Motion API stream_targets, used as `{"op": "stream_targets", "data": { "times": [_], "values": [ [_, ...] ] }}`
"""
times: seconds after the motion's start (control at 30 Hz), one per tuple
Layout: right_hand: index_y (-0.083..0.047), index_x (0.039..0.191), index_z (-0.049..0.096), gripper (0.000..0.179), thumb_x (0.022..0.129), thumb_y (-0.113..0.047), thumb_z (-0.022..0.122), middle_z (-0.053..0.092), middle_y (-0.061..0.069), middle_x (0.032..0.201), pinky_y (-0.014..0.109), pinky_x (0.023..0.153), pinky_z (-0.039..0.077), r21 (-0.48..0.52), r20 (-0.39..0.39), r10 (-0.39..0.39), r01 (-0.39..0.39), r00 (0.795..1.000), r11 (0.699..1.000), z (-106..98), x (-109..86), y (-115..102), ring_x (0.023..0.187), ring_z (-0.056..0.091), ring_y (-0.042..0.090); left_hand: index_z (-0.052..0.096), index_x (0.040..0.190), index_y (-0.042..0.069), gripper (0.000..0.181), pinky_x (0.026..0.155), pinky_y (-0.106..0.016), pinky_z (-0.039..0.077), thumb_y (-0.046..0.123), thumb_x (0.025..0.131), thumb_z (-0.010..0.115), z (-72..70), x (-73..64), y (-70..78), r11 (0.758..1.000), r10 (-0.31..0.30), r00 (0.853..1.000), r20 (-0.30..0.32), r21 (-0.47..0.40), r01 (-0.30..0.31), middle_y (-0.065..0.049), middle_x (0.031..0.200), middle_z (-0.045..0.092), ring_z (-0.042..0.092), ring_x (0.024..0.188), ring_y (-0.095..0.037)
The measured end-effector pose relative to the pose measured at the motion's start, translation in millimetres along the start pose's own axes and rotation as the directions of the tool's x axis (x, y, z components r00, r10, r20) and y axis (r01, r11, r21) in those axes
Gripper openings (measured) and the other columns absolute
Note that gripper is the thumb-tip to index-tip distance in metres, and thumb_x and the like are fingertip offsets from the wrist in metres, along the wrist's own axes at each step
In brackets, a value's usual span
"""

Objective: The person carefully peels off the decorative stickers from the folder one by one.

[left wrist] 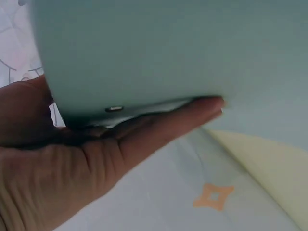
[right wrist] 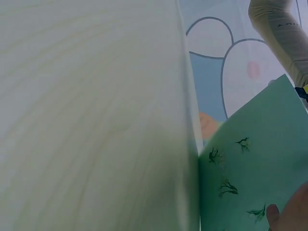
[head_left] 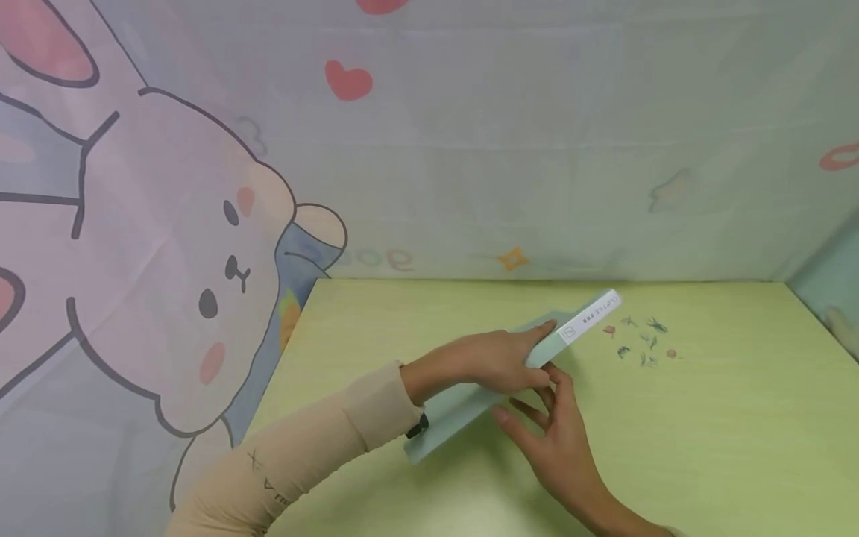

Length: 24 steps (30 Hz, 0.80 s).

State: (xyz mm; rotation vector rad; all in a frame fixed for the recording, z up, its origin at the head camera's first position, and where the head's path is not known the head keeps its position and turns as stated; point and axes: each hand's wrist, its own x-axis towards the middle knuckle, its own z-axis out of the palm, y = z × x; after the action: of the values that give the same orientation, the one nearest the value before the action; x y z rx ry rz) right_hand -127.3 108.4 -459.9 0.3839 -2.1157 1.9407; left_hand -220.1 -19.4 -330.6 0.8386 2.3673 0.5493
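A pale green file folder [head_left: 456,409] with a white label [head_left: 593,316] on its spine is held tilted above the table. My left hand [head_left: 496,359] grips it by the spine. The left wrist view shows the thumb and fingers of that hand [left wrist: 96,161] on either side of the green cover [left wrist: 159,53]. Close under the folder's near side is my right hand [head_left: 564,447], its fingers spread and loosely bent. Small plant pictures [right wrist: 229,187] show on the cover facing it. In the right wrist view, a fingertip [right wrist: 272,214] lies at the cover; contact is unclear.
On the yellow-green table [head_left: 738,432], several small flower and leaf pieces [head_left: 656,325] lie right of the folder. A printed cloth [head_left: 510,164] with a rabbit figure hangs behind the table and along its left side.
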Motion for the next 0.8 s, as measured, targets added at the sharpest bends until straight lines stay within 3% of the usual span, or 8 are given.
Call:
{"op": "stream_targets", "data": {
  "times": [0.2, 0.33, 0.43, 0.6, 0.8],
  "values": [
    [-0.007, 0.151, 0.038, 0.061, 0.1, -0.002, 0.072, 0.041, 0.003, 0.157, 0.037, 0.102, 0.056, 0.0, 0.028, 0.011, -0.011, 1.0, 1.0, -5, 6.6, 8, 0.141, 0.052, 0.015, 0.009, 0.173, 0.029, 0.083, 0.056, -0.024, 0.038, 0.02, 0.105, 0.057, 3.8, -3.6, -6.8, 0.996, 0.05, 0.999, 0.002, -0.074, -0.05, 0.003, 0.069, 0.046, 0.041, 0.055, -0.01],
    [-0.006, 0.148, 0.04, 0.053, 0.102, -0.001, 0.067, 0.045, 0.007, 0.151, 0.035, 0.099, 0.057, 0.0, 0.06, 0.051, -0.051, 0.997, 0.999, -8, 14.4, 12, 0.136, 0.056, 0.012, 0.011, 0.173, 0.029, 0.078, 0.054, -0.023, 0.036, 0.018, 0.107, 0.053, 5.1, -7.1, -10.5, 0.993, 0.085, 0.996, -0.013, -0.075, -0.086, 0.004, 0.069, 0.045, 0.038, 0.053, -0.009],
    [-0.008, 0.152, 0.039, 0.056, 0.103, -0.003, 0.066, 0.045, 0.008, 0.15, 0.03, 0.098, 0.057, -0.02, 0.079, 0.093, -0.092, 0.993, 0.996, -11, 19.1, 14, 0.136, 0.056, 0.014, 0.017, 0.172, 0.03, 0.077, 0.055, -0.023, 0.038, 0.015, 0.107, 0.054, 4.0, -10.0, -11.3, 0.992, 0.099, 0.994, -0.036, -0.078, -0.101, 0.001, 0.076, 0.05, 0.041, 0.054, -0.009],
    [-0.005, 0.151, 0.04, 0.053, 0.104, -0.005, 0.065, 0.046, 0.011, 0.152, 0.025, 0.098, 0.055, -0.025, 0.092, 0.118, -0.116, 0.989, 0.993, -14, 28.0, 20, 0.141, 0.051, 0.032, 0.032, 0.168, 0.032, 0.073, 0.054, -0.023, 0.04, 0.009, 0.103, 0.057, -3.0, -16.1, -9.8, 0.994, 0.099, 0.989, -0.106, -0.034, -0.104, 0.0, 0.098, 0.062, 0.044, 0.053, -0.01],
    [-0.001, 0.144, 0.045, 0.046, 0.105, -0.012, 0.067, 0.047, 0.012, 0.153, 0.026, 0.1, 0.054, -0.009, 0.083, 0.18, -0.18, 0.98, 0.984, -14, 37.8, 26, 0.141, 0.054, 0.036, 0.047, 0.161, 0.027, 0.064, 0.065, -0.028, 0.048, 0.011, 0.1, 0.057, -29.1, -23.1, -6.0, 0.995, 0.087, 0.976, -0.202, 0.071, -0.074, 0.001, 0.115, 0.066, 0.06, 0.074, -0.014]
  ]
}}
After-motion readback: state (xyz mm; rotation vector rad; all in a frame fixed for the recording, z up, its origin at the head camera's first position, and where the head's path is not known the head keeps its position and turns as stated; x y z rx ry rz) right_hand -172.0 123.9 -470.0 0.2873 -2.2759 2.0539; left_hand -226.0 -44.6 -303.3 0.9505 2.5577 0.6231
